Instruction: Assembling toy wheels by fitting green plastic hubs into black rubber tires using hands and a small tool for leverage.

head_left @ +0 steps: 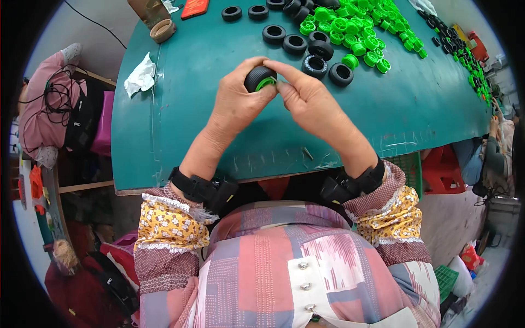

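A small black toy tyre [255, 76] with a bright green wheel rim [266, 83] in it is held up above the table between both hands. My left hand [232, 101] wraps round the tyre from the left, fingers behind it and thumb at its lower edge. From the right, my right hand [311, 98] pinches at its side with thumb and index finger, the other fingers curled in. Part of the tyre and rim is hidden by the fingers. Just beyond my right hand lie loose black tyres [341, 82] and a heap of green wheel rims [377, 41].
The green table [191, 109] has a curved edge. On it are a crumpled white tissue [141, 75], a brown tape roll [163, 31] and a red-orange item [194, 7]. More black and green parts [465, 49] lie at the far right, near another person's arm [494, 126].
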Demonstrator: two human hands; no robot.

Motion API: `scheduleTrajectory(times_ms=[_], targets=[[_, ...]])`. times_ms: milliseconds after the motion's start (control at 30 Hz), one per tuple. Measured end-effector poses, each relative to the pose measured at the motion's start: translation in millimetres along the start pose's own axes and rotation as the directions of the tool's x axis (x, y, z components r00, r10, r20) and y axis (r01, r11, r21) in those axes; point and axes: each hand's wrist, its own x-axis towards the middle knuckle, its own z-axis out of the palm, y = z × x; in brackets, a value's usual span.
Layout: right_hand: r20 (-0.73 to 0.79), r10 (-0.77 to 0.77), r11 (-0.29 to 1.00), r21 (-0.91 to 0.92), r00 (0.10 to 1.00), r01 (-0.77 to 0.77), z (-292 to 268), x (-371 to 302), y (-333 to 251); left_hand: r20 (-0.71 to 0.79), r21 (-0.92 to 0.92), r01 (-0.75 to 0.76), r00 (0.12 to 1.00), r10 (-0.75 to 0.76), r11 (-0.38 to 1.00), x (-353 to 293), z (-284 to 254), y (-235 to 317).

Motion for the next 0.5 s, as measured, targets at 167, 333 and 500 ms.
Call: scheduleTrajectory(times_ms=[167, 333, 500], targets=[[-0.012, -0.007, 0.992, -0.124, 1.000, 0.006, 1.9, 2.7, 6.5, -0.117, 0.093, -0.032, 0.992, 0.043, 0.995, -2.3, 8.6, -0.7], [0.030, 0.009, 0.959, -0.284, 1.000, 0.000, 6.1, -7.6, 5.9, 0.212, 0.152, 0.071, 0.972, -0.103, 0.986, 4.1, -4.9, -11.8], [-0.024, -0.095, 0.984, -0.153, 0.995, 0.090, 10.4, -2.5, 16.7, 0.227, 0.206, 0.201, 0.942, -0.247, 0.958, 7.3, -7.3, -5.1]])
